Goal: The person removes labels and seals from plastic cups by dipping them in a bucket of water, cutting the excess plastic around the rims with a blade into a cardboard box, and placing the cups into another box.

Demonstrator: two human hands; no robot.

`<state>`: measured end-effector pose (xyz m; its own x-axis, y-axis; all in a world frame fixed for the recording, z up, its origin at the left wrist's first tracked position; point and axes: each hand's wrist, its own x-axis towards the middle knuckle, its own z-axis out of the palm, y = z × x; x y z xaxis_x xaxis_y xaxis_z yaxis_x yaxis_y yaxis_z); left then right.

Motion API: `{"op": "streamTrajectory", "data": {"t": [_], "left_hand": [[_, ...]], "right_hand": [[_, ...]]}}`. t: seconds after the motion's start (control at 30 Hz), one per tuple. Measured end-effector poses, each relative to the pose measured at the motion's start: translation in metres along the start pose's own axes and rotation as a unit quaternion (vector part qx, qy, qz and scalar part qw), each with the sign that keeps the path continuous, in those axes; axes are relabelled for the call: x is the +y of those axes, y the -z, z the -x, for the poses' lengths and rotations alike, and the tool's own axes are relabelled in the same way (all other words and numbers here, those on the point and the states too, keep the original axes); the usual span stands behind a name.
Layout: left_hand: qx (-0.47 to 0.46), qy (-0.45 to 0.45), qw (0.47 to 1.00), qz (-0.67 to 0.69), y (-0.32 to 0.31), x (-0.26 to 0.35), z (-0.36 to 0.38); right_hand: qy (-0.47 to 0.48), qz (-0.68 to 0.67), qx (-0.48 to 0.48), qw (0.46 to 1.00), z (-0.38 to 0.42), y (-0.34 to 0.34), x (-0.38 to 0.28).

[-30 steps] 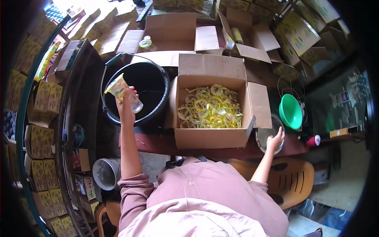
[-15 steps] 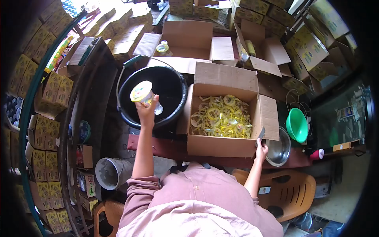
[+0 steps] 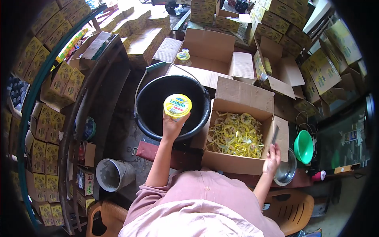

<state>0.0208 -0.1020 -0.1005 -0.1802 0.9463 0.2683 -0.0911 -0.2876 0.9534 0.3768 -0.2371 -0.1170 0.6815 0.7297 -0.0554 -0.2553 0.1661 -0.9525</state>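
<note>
My left fingers [image 3: 184, 118] grasp a lemon-labelled cup [image 3: 178, 105] over the black bucket [image 3: 154, 87], while my right fingers [image 3: 276, 151] grip a grey blade [image 3: 275, 135] near the cardboard box [image 3: 233, 163] holding yellow strips [image 3: 236, 135].

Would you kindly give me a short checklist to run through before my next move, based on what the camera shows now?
1. Lidded cup gripped by the left hand: ok.
2. Cup's top readable: ok, it shows "Lemon".
3. Blade in the right hand, apart from the left hand: ok.
4. Cardboard box open: ok, with yellow strips inside.
5. Black bucket's contents checked: cannot tell, its inside is dark and partly hidden.
</note>
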Motion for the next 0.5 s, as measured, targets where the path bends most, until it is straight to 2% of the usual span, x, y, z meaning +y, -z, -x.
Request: {"op": "streamTrajectory", "data": {"t": [0.1,0.2,0.27,0.33,0.43,0.5], "left_hand": [[-0.007,-0.054,0.996,-0.077,0.001,0.0,0.0],[-0.021,-0.069,0.987,-0.143,0.002,0.005,0.002],[-0.015,-0.058,0.991,-0.122,0.002,0.005,0.002],[-0.011,-0.071,0.989,-0.129,0.001,0.005,0.001],[-0.021,-0.119,0.975,-0.189,0.002,0.01,-0.003],[-0.014,-0.076,0.989,-0.124,0.0,0.017,-0.003]], "right_hand": [[0.016,0.031,-0.15,0.988,0.002,-0.1,-0.007],[0.041,0.088,-0.322,0.942,0.016,-0.172,-0.014],[0.125,0.17,-0.381,0.9,0.031,-0.21,-0.022],[0.268,0.238,-0.434,0.827,0.045,-0.24,-0.038],[0.346,0.293,-0.468,0.759,0.056,-0.258,-0.037],[0.364,0.319,-0.488,0.726,0.059,-0.262,-0.035]]}}
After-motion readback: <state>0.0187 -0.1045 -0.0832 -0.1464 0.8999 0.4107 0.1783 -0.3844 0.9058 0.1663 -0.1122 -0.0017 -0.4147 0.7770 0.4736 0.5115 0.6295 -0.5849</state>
